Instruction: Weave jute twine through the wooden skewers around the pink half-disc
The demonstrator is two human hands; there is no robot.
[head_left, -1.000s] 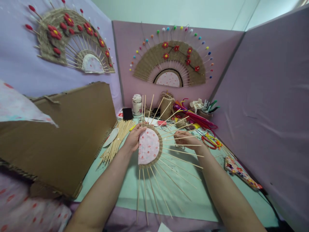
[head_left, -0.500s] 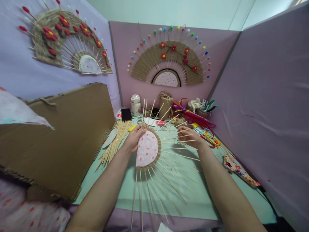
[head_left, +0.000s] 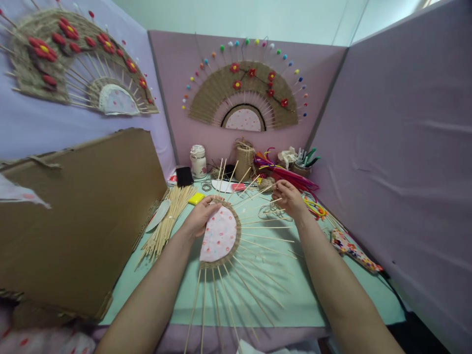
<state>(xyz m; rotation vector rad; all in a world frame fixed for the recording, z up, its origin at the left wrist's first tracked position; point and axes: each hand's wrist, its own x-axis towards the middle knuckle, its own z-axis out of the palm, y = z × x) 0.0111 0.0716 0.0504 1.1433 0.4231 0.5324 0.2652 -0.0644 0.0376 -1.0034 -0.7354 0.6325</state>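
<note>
Left forearm slants up from near edge; left hand (head_left: pixel 202 217) grips half-round fan (head_left: pixel 220 235) at upper corner, thumb across spotted cloth face. Fan hangs above mint-green tabletop (head_left: pixel 300 310), straight side facing left, thin sticks (head_left: pixel 266 227) radiating up, right, down. Right forearm angles inward; right hand (head_left: pixel 289 197) raised, fingertips bunched narrow by upper stick tips, can't tell what's between.

Illumination is soft and muted, brightest at the upper right corner; the right-hand panel (head_left: pixel 387 123) is dimmer. Faint, diffuse shadows lie beneath the sticks (head_left: pixel 265 227) on the table (head_left: pixel 298 314). Wide-angle distortion stretches the leftmost wall fan (head_left: pixel 59 51).
</note>
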